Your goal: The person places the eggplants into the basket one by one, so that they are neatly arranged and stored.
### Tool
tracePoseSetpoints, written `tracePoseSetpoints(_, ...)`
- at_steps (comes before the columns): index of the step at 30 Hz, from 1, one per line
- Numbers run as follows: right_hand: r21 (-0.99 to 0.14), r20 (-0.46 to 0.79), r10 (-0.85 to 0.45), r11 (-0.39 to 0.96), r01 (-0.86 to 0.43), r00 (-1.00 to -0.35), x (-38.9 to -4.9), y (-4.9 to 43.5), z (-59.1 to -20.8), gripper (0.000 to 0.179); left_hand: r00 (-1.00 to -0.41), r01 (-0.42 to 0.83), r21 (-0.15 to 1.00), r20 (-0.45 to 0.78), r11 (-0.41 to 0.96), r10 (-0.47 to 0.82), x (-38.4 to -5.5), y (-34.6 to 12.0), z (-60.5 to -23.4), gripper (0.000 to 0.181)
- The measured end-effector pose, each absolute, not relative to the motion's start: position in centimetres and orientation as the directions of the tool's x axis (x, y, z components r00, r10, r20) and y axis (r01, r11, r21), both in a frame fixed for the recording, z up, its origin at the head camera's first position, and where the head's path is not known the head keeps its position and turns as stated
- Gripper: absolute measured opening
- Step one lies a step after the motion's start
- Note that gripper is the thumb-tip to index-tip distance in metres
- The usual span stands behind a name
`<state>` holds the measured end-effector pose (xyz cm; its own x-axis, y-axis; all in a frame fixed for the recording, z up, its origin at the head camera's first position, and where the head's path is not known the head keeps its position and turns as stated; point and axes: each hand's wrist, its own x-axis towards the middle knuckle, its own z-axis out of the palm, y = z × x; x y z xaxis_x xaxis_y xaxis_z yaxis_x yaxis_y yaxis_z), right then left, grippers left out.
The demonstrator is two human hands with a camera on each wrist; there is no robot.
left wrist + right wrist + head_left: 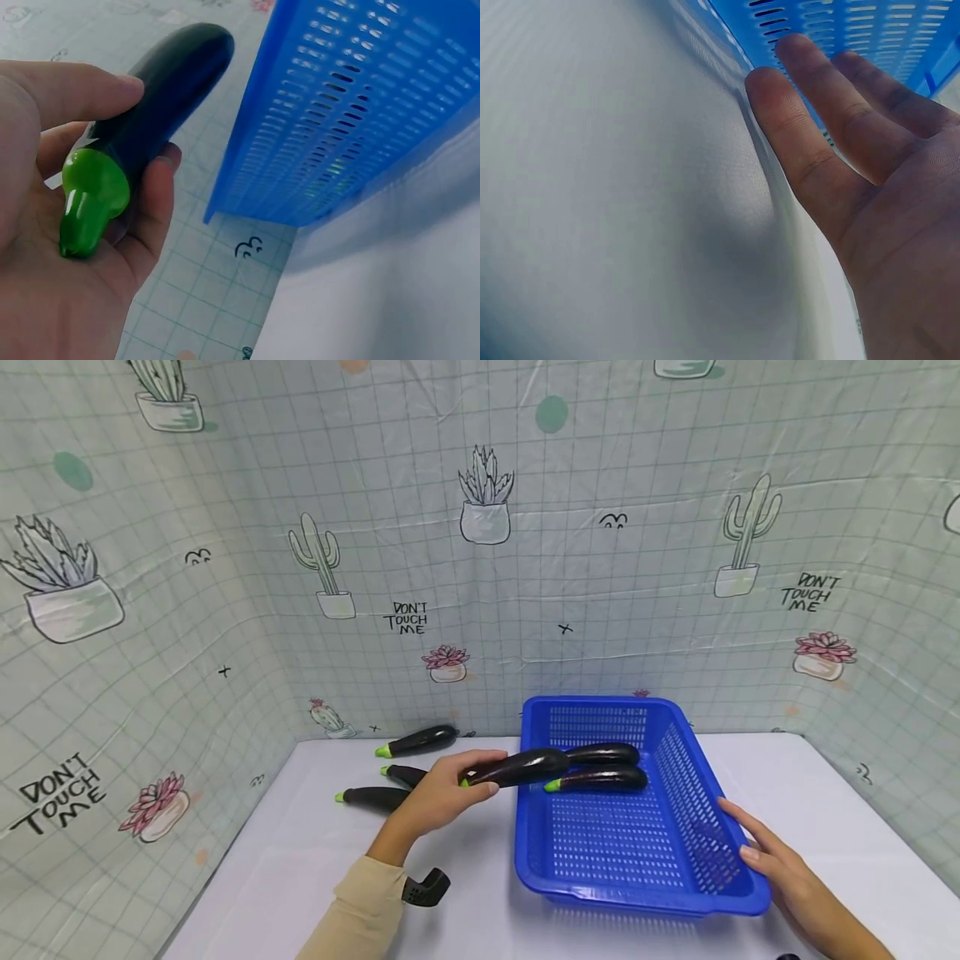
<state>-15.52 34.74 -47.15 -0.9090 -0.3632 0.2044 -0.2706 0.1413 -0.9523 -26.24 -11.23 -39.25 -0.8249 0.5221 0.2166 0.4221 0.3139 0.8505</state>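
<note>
At the lower right of the head view, the right hand (783, 872) lies against the right side of the blue basket (645, 902), its fingers extended and slightly spread, gripping nothing. Toward the lower middle, a black device (426, 888) sits at the beige sleeve (363, 897). Above it, the left hand (442, 789) has fingers and thumb curled round the held eggplant (528, 767), near its green stem end; its dark end overlaps the basket's left rim, which stands between it and the basket floor. Two eggplants (602, 779) lie inside, right of centre. Left of centre, three loose eggplants (420, 741) lie on the white table (255, 893), two partly hidden by the left hand. Behind everything hangs a cactus-printed backdrop (375, 460).
</note>
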Motion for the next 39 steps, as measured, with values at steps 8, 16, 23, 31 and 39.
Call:
tracePoseSetpoints(8, -0.958, 0.186, -0.358, 0.141, -0.25, -0.915, -15.6, 34.6, -47.2, 0.057, -0.797, 0.429, 0.851, 0.199, 0.302, 0.571, -27.2, -10.5, -38.8, 0.042)
tracePoseSetpoints(16, -0.954, 0.196, -0.361, 0.146, -0.263, -0.912, -15.6, 34.5, -47.2, 0.057, -0.786, 0.431, 0.854, 0.196, 0.293, 0.586, -27.8, -9.6, -38.7, 0.043)
tracePoseSetpoints(23, -0.95, 0.207, -0.361, 0.149, -0.275, -0.909, -15.5, 34.7, -47.2, 0.057, -0.79, 0.414, 0.86, 0.178, 0.297, 0.587, -27.9, -9.0, -38.5, 0.043)
tracePoseSetpoints(31, -0.95, 0.2, -0.361, 0.154, -0.27, -0.911, -15.5, 34.8, -47.4, 0.057, -0.783, 0.412, 0.857, 0.159, 0.309, 0.602, -28.3, -8.7, -37.7, 0.042)
tracePoseSetpoints(39, -0.958, 0.182, -0.358, 0.146, -0.248, -0.916, -15.6, 34.8, -47.3, 0.057, -0.773, 0.397, 0.846, 0.099, 0.356, 0.626, -28.5, -7.5, -37.1, 0.042)
